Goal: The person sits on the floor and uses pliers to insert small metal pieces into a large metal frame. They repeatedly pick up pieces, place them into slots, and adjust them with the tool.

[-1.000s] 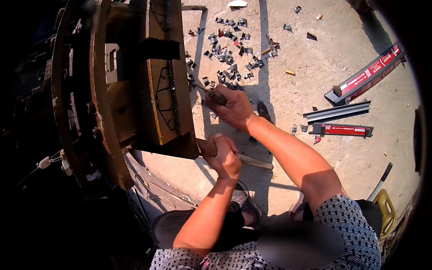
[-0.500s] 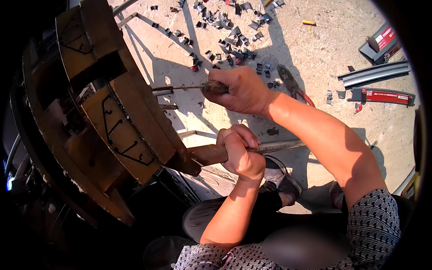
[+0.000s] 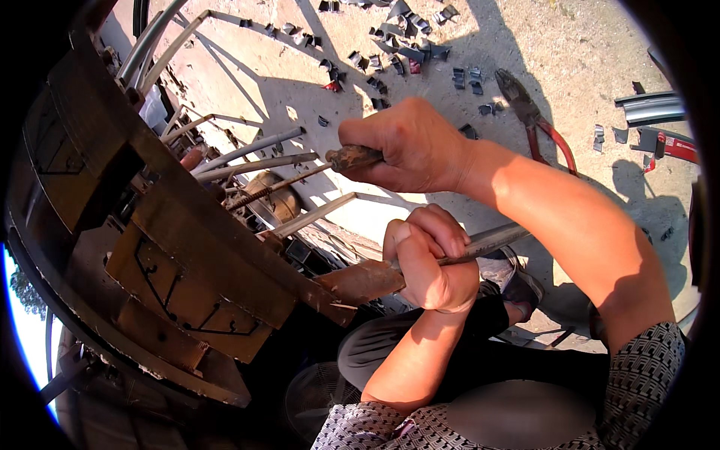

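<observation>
My right hand (image 3: 409, 146) is closed round the worn dark handle of a thin metal rod tool (image 3: 356, 158). The tool's slim shaft runs down and left towards a large brown steel machine (image 3: 217, 255) with curved plates; I cannot tell what its tip touches. Below, my left hand (image 3: 439, 259) wraps round a grey metal pipe (image 3: 491, 240). At the pipe's left end a flat rusty plate (image 3: 360, 282) meets the lower edge of the machine. Black profile-shaped outlines (image 3: 161, 289) show on the machine's face.
Red-handled cutters (image 3: 529, 112) lie on the concrete floor beyond my right wrist. Several dark cut scraps (image 3: 409, 45) are scattered at the top. Grey and red curved strips (image 3: 652, 109) lie at the right. Several metal rods (image 3: 251, 150) stick out from the machine's far side.
The view has shifted, so the machine sits further left and more rods show behind it. Both hands appear a little further right, keeping their grips.
</observation>
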A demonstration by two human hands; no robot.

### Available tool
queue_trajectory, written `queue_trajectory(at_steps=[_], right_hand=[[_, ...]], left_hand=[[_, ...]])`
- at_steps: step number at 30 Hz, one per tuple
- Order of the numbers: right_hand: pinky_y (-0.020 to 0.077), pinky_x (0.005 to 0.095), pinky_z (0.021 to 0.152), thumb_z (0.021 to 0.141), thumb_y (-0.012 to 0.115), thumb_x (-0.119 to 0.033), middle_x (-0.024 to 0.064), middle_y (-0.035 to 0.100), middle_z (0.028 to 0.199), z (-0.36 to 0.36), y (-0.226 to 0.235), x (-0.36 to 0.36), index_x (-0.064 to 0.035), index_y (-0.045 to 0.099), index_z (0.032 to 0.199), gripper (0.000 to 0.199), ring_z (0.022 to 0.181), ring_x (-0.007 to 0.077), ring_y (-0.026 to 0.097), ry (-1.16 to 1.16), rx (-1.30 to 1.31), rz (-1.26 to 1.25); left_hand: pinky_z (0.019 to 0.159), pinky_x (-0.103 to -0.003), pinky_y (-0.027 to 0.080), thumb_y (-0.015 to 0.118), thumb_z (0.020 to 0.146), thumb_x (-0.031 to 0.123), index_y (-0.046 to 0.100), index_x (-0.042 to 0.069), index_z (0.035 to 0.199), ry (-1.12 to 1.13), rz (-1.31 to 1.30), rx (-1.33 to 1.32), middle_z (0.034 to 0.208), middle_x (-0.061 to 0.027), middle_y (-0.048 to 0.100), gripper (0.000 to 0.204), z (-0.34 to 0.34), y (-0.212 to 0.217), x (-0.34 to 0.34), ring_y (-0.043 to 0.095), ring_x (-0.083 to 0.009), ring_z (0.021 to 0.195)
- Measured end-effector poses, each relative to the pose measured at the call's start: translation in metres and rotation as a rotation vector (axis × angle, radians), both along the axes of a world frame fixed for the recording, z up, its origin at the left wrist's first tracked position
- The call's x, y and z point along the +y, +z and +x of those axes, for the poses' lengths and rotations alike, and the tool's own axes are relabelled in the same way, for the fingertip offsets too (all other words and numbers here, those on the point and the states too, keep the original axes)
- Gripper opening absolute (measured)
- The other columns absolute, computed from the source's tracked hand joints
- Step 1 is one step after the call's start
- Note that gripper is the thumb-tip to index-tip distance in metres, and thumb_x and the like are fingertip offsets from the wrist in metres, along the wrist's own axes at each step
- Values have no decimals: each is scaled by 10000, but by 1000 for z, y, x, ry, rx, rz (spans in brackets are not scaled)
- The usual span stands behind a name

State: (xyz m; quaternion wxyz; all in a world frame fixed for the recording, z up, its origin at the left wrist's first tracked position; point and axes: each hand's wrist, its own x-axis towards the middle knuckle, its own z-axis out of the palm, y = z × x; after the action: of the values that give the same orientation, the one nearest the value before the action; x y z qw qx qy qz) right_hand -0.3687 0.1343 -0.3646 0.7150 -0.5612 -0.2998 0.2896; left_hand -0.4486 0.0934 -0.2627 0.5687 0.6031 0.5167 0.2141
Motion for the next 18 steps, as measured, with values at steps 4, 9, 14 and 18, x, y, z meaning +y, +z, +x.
queue_trajectory(at_steps=[4,9,14,18], right_hand=[[509,443,589,851,717,-347,92,645,679,3,5,7,-139,588,875,246,680,345,661,-14,51,-9],[506,440,584,834,734,-321,100,643,701,2,8,22,-123,578,871,254,682,355,654,-57,43,34],[498,433,574,818,756,-268,101,628,702,5,7,20,-113,568,865,248,664,357,642,-51,-2,18],[458,419,541,797,791,-221,116,599,682,10,20,36,-83,552,822,277,633,359,611,-82,-38,90]], left_hand=[[524,-309,349,386,892,230,299,126,643,14,-3,44,527,-43,328,283,4,3,-2,325,-165,512],[511,-321,368,384,889,217,296,123,627,4,26,85,514,-62,347,292,1,4,-1,326,-172,496],[475,-307,359,404,921,168,318,101,620,25,-9,-23,514,-78,381,320,-3,1,-1,331,-173,492],[500,-300,358,404,964,187,327,95,629,57,-15,-18,522,-79,392,356,-5,3,-3,346,-173,514]])
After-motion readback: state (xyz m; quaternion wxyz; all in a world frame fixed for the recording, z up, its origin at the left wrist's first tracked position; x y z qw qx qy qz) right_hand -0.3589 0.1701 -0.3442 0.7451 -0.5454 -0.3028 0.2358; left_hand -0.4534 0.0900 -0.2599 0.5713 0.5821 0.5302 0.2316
